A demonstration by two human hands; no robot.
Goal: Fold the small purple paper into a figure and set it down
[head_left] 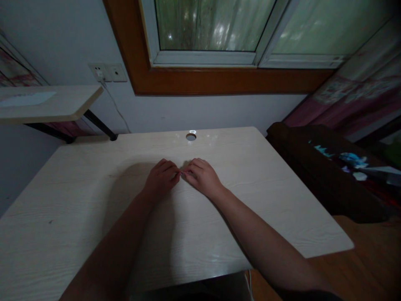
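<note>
Both of my hands rest on a pale wooden desk (94, 209) near its middle, fingertips meeting. My left hand (162, 177) is curled, fingers bent inward toward the right. My right hand (202, 176) is curled the same way toward the left. Between the touching fingertips something tiny and pale may be pinched, too small to name in the dim light. Both forearms lie across the desk toward me.
A round cable hole (191, 136) sits at the desk's back edge below a window. A wall socket (107, 72) with a cable and a small shelf (46, 104) are at the left. A dark wooden piece of furniture (326, 175) with small items stands to the right.
</note>
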